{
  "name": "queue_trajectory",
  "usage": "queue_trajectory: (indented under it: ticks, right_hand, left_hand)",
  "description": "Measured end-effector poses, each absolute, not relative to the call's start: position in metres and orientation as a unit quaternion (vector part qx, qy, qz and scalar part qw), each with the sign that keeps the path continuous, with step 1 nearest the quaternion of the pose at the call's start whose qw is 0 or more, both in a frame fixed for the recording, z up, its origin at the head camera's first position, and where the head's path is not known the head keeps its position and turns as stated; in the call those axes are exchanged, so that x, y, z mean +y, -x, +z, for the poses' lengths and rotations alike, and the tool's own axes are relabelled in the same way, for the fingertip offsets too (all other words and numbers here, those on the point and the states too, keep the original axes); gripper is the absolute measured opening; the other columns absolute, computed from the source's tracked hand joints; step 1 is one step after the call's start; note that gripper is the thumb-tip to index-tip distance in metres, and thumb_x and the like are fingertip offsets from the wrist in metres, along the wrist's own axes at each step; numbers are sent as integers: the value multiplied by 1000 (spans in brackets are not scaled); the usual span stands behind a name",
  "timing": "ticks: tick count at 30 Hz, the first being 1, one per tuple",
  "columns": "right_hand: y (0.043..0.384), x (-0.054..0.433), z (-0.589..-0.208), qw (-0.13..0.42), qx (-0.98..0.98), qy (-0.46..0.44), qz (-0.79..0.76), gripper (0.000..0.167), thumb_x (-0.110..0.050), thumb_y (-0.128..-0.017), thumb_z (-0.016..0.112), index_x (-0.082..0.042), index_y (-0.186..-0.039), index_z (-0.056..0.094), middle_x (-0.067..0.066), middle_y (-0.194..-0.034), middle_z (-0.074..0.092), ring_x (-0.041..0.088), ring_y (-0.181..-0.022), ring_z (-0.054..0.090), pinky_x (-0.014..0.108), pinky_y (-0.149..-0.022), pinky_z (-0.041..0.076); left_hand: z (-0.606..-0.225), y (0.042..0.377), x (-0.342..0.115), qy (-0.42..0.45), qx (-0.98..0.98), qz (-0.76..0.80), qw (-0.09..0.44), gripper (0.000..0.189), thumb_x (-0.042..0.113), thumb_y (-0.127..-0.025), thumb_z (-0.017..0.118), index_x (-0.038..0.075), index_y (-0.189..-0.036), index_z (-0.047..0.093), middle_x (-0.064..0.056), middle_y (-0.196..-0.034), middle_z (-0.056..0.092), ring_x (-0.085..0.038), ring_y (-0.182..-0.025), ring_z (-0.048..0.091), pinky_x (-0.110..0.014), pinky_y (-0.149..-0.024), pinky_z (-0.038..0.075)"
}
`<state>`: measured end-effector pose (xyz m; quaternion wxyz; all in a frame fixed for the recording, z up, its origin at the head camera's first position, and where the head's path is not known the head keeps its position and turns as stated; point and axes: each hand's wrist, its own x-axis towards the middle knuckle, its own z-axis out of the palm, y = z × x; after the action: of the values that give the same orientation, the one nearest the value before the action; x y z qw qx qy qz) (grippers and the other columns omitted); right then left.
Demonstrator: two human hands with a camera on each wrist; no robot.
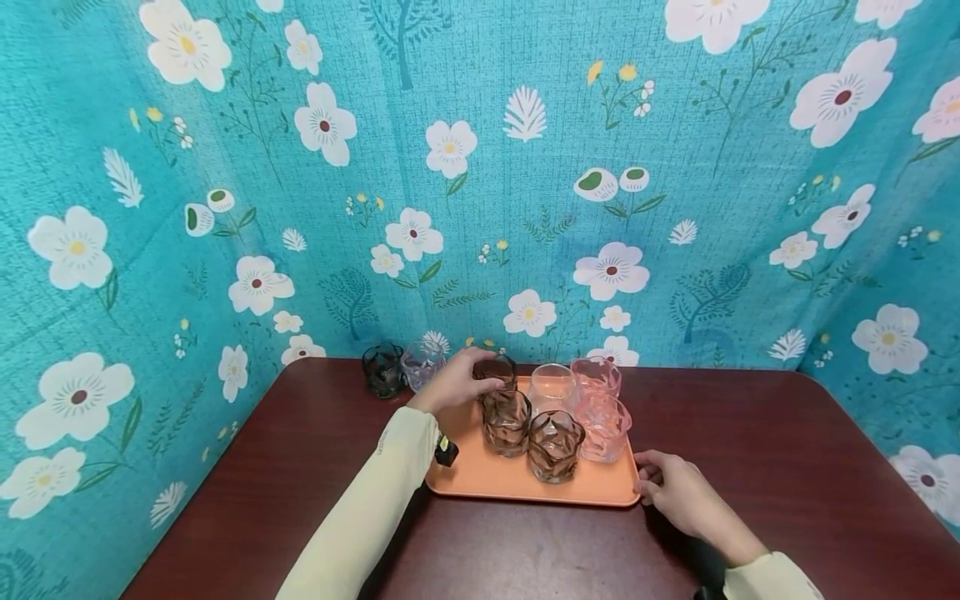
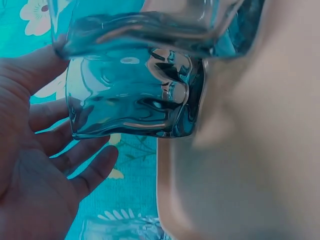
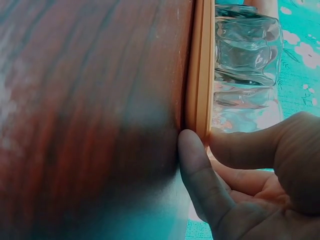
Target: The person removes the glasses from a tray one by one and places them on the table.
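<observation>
An orange tray [image 1: 480,482] lies on the table with several glass tumblers on it. My left hand [image 1: 455,379] reaches over its back left part, thumb and fingers around the rim of a brown glass [image 1: 504,367]. In the left wrist view, the thumb is at the upper side of this glass [image 2: 132,97] and the other fingers spread behind and below it. Two more brown glasses [image 1: 506,425] [image 1: 556,447] stand in front. My right hand [image 1: 678,492] pinches the tray's front right corner; the right wrist view shows thumb and fingertip on the tray edge [image 3: 200,75].
A clear glass [image 1: 552,388] and two pink glasses [image 1: 596,377] [image 1: 603,429] occupy the tray's right side. Off the tray, at the back left, are a dark grey glass [image 1: 384,371] and a pale clear glass [image 1: 422,364]. A floral blue curtain [image 1: 480,208] hangs behind the brown table [image 1: 750,425].
</observation>
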<state>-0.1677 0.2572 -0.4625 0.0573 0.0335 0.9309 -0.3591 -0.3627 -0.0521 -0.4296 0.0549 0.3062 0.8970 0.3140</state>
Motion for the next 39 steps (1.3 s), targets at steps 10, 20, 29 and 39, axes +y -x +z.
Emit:
queue_trajectory:
  ticks: [10,20,29,39]
  right_hand:
    - [167,257,-462,44,932,-29,-360,35,4,-84,64,12,-117,56,4,-81,59,14,-69,59,28,-55,50]
    - [167,256,-461,54,931,-37,-358,36,4,-84,65,11,-118,56,5,-81,59,14,-69,58,28,-56,51]
    - [167,255,-460,55,930,-33,-362,35,5,-84,64,12,-118,56,5,-81,59,14,-69,58,28,-56,51]
    - [168,256,-464,51,930,-30,-363,36,6,-84,64,13,-118,55,5,-81,58,14,-67,58,28,-54,50]
  left_hand:
    - [-428,361,-69,-297,900,313,59,62,32,-88,68,6,-140,46,-11,-142,41,-28,-130,38,-47,-100,36]
    - [-435,356,-82,-306,906,291,18,67,37,-83,71,6,-138,48,-9,-134,47,-27,-122,46,-45,-93,42]
    - [-432,341,-105,-277,909,306,-51,63,33,-81,73,8,-135,51,-11,-136,46,-29,-125,42,-49,-95,40]
    - [-412,318,-144,-300,908,266,-119,61,33,-77,76,6,-128,57,-8,-123,54,-23,-114,49,-45,-89,45]
